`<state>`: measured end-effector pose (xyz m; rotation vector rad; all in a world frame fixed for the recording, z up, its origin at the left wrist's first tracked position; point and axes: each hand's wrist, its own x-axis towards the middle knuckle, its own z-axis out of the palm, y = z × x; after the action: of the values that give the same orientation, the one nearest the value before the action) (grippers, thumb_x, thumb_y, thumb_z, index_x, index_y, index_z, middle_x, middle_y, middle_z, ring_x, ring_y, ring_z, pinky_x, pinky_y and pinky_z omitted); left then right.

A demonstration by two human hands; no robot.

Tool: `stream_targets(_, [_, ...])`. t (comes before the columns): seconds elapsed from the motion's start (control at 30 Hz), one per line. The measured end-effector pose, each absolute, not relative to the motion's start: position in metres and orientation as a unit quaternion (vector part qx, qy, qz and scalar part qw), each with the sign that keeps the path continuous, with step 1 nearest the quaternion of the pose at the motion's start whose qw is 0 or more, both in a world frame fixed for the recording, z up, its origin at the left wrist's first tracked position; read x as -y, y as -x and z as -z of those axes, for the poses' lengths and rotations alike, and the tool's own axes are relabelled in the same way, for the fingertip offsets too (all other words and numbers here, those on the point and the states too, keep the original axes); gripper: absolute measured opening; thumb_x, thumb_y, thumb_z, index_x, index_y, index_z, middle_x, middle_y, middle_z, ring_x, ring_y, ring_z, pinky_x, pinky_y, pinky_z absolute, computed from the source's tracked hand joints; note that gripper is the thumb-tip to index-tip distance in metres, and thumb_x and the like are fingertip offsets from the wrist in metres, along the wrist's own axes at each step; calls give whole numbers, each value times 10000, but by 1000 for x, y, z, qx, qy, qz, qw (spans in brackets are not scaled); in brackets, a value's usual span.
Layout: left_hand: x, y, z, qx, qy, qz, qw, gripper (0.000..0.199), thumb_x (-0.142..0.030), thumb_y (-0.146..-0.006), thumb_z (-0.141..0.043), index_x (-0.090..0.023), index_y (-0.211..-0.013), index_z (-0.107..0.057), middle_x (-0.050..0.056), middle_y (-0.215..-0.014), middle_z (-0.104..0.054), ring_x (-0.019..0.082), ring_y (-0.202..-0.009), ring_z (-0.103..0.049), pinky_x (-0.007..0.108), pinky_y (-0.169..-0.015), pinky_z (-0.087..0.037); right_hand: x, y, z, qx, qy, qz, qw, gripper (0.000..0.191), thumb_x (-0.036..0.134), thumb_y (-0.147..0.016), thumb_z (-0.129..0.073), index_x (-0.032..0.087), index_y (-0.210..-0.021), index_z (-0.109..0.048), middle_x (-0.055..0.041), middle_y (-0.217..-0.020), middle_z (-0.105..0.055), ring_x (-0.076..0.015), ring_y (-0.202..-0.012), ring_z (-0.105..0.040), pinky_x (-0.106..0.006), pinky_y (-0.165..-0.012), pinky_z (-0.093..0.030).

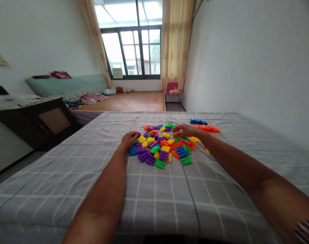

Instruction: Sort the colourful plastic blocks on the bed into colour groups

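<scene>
A loose pile of plastic building pieces (pixel 154 144) in purple, yellow, green, orange and blue lies on a grey checked cloth. At the pile's left edge is my left hand (pixel 129 139), its fingers curled in; a bit of purple shows by the fingertips, but what they hold is hidden. My right hand (pixel 186 130) reaches over the far right of the pile, thumb and forefinger a little apart, close to green and orange pieces. Beyond my right wrist lie a row of orange pieces (pixel 207 128) and a shorter row of blue pieces (pixel 198 121).
The checked cloth (pixel 154 203) covers the broad surface before me. A dark cabinet (pixel 53 120) stands at the left, and a white wall (pixel 251 61) runs along the right. Farther back are a low brown platform (pixel 136 101), a pink chair (pixel 172 88) and a window.
</scene>
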<state>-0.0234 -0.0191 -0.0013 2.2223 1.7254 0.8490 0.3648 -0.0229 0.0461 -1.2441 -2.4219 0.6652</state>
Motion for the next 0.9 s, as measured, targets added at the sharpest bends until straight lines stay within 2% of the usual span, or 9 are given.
stream_targets(0.1, [16, 25, 3, -578, -756, -291, 100, 345, -314, -824, -469, -198, -1014, -733, 39, -1061, -725, 187, -994, -646, 264, -871, -491, 22, -364, -45, 857, 458, -198, 127, 252, 347, -817, -632, 195, -983, -745, -51, -972, -733, -208, -885, -664, -298, -808, -504])
stream_targets(0.3, [13, 29, 2, -572, -757, -296, 111, 354, -356, -807, -477, -213, -1004, -734, 30, -1050, -733, 197, -989, -653, 288, -885, -500, 30, -362, -47, 868, 433, -211, 118, 277, 224, -759, -666, 183, -1030, -708, -54, -993, -717, -191, -880, -657, -262, -760, -500])
stream_targets(0.4, [14, 30, 1, -580, -749, -297, 119, 369, -387, -797, -486, -217, -1015, -732, 32, -1052, -735, 207, -990, -657, 304, -887, -506, 30, -383, -56, 853, 431, -226, 188, 302, 233, -768, -654, 196, -1067, -679, -56, -1057, -702, -191, -941, -650, -276, -790, -509])
stream_targets(0.5, [15, 30, 0, -576, -751, -300, 119, 381, -407, -785, -488, -219, -1011, -731, 36, -1074, -731, 214, -1025, -649, 313, -915, -498, 26, -436, -61, 803, 459, -218, 312, 357, 283, -789, -627, 200, -1136, -635, -77, -1145, -673, -205, -1006, -640, -322, -821, -525])
stream_targets(0.57, [14, 31, 0, -574, -753, -300, 117, 395, -427, -779, -485, -214, -1003, -731, 44, -1088, -727, 220, -1041, -646, 316, -927, -494, 23, -485, -56, 750, 510, -161, 389, 400, 273, -762, -636, 202, -1155, -613, -83, -1165, -661, -217, -1022, -636, -359, -840, -530])
stream_targets(0.63, [13, 31, -1, -573, -754, -298, 114, 411, -449, -774, -481, -210, -998, -730, 51, -1090, -726, 226, -1044, -646, 321, -928, -494, 22, -535, -44, 685, 582, -82, 430, 416, 223, -716, -646, 187, -1129, -611, -91, -1154, -661, -218, -997, -644, -390, -870, -523])
stream_targets(0.77, [13, 32, -3, -576, -753, -296, 114, 437, -471, -759, -482, -207, -1006, -728, 56, -1076, -729, 236, -1029, -653, 325, -913, -504, 25, -601, -14, 620, 677, -51, 394, 383, 179, -651, -668, 164, -1032, -638, -101, -1060, -694, -209, -886, -671, -375, -816, -543])
stream_targets(0.9, [14, 31, -5, -579, -752, -293, 119, 454, -484, -753, -481, -202, -1011, -725, 62, -1081, -727, 241, -1035, -650, 332, -921, -503, 26, -610, -3, 644, 683, -54, 341, 348, 137, -662, -636, 155, -1008, -667, -99, -1047, -707, -203, -916, -666, -342, -857, -521])
